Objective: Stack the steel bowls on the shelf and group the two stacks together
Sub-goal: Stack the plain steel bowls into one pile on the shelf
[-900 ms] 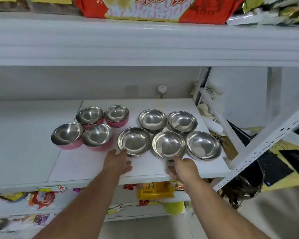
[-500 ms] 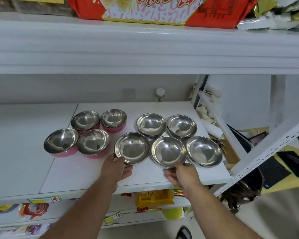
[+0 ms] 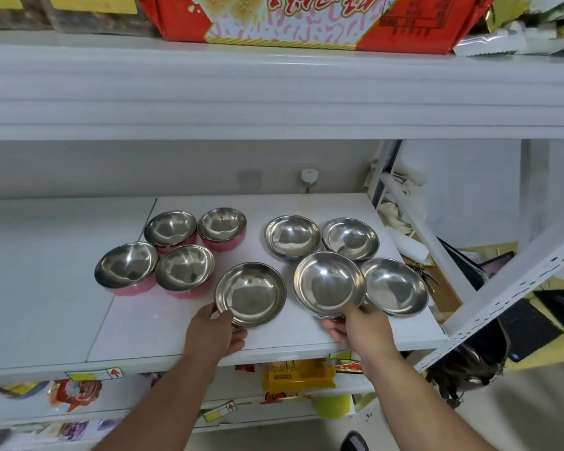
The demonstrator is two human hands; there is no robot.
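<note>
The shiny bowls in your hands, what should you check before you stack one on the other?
1. Left hand grips the front-left bowl by its near rim: ok.
2. Right hand grips the front-middle bowl: ok.
3. Front-middle bowl lifted clear of the shelf: ok; it is tilted and overlaps the front-right bowl.
4. Both held bowls empty: ok.
5. Both the same plain steel kind, not pink bowls: ok.
6. Grip firm enough: cannot tell.
</note>
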